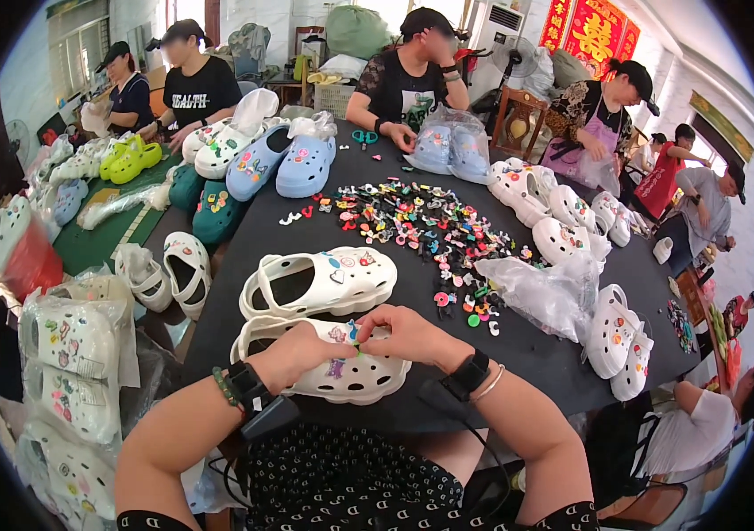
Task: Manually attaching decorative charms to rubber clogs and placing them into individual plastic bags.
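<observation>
A white clog (pixel 368 379) lies on the black table in front of me, with a few charms on its upper, one of them a purple charm (pixel 335 366). My left hand (pixel 304 347) is closed at the clog's opening, its thumb on the upper and its other fingers mostly hidden. Pinched over the toe part, my right hand (pixel 408 336) meets the left thumb at a small blue and green shoe charm (pixel 355 340). Just beyond lies the matching white clog (pixel 324 281), decorated with several charms.
A heap of loose colourful charms (pixel 421 221) covers the table's middle. A clear plastic bag (pixel 541 288) lies right of it. Blue clogs (pixel 306 164) and white clogs (pixel 611 332) stand around the edges. Bagged clogs (pixel 76 345) are stacked at my left. Several people work around the table.
</observation>
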Motion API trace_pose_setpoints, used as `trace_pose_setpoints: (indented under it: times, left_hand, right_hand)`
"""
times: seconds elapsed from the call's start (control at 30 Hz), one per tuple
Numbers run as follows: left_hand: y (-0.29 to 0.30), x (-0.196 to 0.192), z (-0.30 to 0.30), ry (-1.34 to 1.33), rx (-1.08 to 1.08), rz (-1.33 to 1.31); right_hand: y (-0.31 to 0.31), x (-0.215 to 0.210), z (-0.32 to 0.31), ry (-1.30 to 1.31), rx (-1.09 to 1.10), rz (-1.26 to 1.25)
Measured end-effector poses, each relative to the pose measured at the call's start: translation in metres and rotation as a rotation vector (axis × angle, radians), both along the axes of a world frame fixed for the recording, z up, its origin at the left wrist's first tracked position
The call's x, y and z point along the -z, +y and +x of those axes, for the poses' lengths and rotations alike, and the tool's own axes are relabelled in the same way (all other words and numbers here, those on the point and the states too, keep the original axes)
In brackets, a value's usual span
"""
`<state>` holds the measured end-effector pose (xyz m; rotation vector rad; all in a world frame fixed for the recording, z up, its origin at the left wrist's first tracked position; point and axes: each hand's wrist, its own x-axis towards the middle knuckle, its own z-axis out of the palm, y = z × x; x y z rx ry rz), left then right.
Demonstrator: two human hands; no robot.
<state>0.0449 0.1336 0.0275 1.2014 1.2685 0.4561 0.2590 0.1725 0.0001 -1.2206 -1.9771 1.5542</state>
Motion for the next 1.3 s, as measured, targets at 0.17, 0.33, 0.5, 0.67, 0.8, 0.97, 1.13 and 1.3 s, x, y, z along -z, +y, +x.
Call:
trace_pose_setpoints:
  times: [0.17, 0.33, 0.5, 0.67, 0.8, 0.97, 1.13, 1.3]
  left_hand:
    - [-0.001, 0.007, 0.000, -0.054, -0.031, 0.019]
    - [0.000, 0.025, 0.005, -0.071, -0.097, 0.089]
    - [-0.001, 0.022, 0.008, -0.055, -0.119, 0.173]
    - [-0.009, 0.010, -0.007, 0.060, 0.046, 0.178]
    - [-0.022, 0.007, -0.029, 0.317, 0.132, 0.421]
    - [-0.022, -0.012, -0.065, 0.600, 0.156, 0.987]
    - [0.010, -0.005, -0.062, 0.984, 0.238, 1.294]
    - [0.027, 0.004, -0.063, 1.040, 0.394, 1.351]
  right_hand:
    - [0.001, 0.001, -0.008, -0.052, 0.000, 0.068]
    - [-0.001, -0.001, -0.019, -0.204, 0.026, 0.293]
    - [-0.004, 0.008, -0.019, -0.206, 0.054, 0.424]
    - [-0.022, 0.007, 0.004, 0.035, 0.104, 0.232]
    - [-0.050, 0.021, 0.032, -0.004, 0.239, 0.597]
    - [-0.069, 0.053, 0.072, -0.246, 0.351, 0.829]
    - [-0.083, 0.072, 0.071, -0.342, 0.378, 0.967]
    - [-0.089, 0.070, 0.068, -0.386, 0.371, 0.976]
